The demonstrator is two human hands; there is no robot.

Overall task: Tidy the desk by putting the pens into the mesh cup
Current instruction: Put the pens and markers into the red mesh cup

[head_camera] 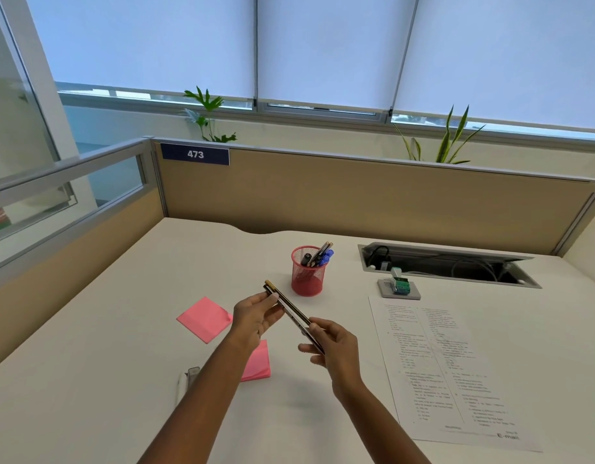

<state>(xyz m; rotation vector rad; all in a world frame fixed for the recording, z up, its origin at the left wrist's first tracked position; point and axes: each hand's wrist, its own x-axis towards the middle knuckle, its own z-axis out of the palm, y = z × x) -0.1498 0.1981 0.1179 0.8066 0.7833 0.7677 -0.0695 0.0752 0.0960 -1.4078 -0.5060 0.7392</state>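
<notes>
I see pens (294, 311) pinched in fingers (272, 301): left hand (255, 318) high end, right hand (338, 346) low end. Mesh cup (307, 277) just beyond.

The red mesh cup (307, 279) stands upright on the counter (121, 346), with several pens (317, 257) leaning in it, some blue-capped. Just nearer than the cup, slightly left, a slim dark pen (289, 307), gold-tipped and perhaps two together, is held slanted between left grip (255, 316) and right grip (334, 341).
</notes>
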